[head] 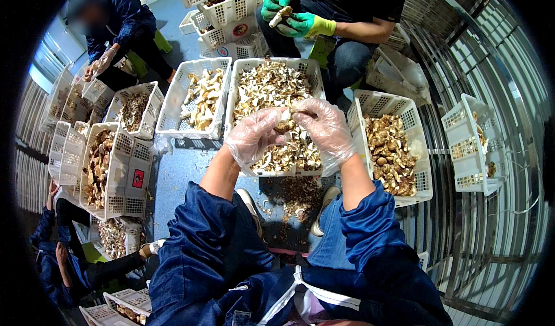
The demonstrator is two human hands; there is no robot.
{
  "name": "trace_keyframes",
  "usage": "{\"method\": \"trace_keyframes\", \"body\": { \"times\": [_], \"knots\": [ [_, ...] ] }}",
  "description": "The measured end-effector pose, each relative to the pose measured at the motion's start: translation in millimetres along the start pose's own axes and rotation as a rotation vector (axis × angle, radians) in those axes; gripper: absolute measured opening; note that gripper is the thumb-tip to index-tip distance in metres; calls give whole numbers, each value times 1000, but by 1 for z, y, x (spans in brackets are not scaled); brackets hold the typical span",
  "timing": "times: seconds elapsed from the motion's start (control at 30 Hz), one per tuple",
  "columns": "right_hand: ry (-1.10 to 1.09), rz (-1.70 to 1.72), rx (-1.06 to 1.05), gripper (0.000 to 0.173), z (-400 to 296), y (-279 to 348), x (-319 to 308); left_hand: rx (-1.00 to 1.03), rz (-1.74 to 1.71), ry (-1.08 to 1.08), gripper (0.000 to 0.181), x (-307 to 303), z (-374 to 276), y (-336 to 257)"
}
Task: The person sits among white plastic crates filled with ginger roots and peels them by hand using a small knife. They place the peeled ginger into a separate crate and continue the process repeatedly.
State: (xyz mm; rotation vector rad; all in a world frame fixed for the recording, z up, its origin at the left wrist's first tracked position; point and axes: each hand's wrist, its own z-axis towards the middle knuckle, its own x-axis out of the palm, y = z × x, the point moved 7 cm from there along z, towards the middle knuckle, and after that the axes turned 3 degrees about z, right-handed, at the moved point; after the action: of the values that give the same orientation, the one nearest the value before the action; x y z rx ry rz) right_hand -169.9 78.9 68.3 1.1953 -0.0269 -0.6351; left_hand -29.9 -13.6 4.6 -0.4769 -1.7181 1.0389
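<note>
Both of my hands wear thin clear plastic gloves and meet above a white perforated crate (pixel 230 104). My left hand (pixel 255 133) holds a small mushroom (pixel 284 126), pale at the stem and brown at the cap. At its upper end, the fingertips of my right hand (pixel 325 128) are pinched together; they partly hide what they grip. Below lies a heap of mushroom trimmings (pixel 271 83), cream and brown, filling much of the crate.
Left of it, another crate (pixel 162 126) holds pale long-stemmed mushrooms (pixel 204 100). On the right, brown mushrooms (pixel 390 152) fill a crate (pixel 422 187). Across from me a person in green gloves (pixel 303 24) handles a mushroom. Stacked crates (pixel 234 13) stand behind; metal racking (pixel 490 235) lines the right.
</note>
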Motion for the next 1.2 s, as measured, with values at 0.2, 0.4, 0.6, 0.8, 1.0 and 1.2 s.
{"method": "trace_keyframes", "body": {
  "times": [0.2,0.4,0.6,0.8,1.0,1.2],
  "knots": [
    [18,-146,-101,17,0,4,0,-3,23,-69,40,-2,2,2],
    [-137,-214,18,15,2,3,-18,45,-162,-44,38,10,-2,-7],
    [-152,-249,-87,16,2,3,-28,28,-265,-97,34,6,-7,-13],
    [-102,-294,-256,16,0,31,-13,73,-156,-46,36,3,0,-10],
    [-138,-228,-317,16,-2,30,-7,58,-71,-45,44,6,3,-7],
    [-93,-41,-16,14,0,13,-12,60,131,-74,55,3,3,-8]
  ]
}}
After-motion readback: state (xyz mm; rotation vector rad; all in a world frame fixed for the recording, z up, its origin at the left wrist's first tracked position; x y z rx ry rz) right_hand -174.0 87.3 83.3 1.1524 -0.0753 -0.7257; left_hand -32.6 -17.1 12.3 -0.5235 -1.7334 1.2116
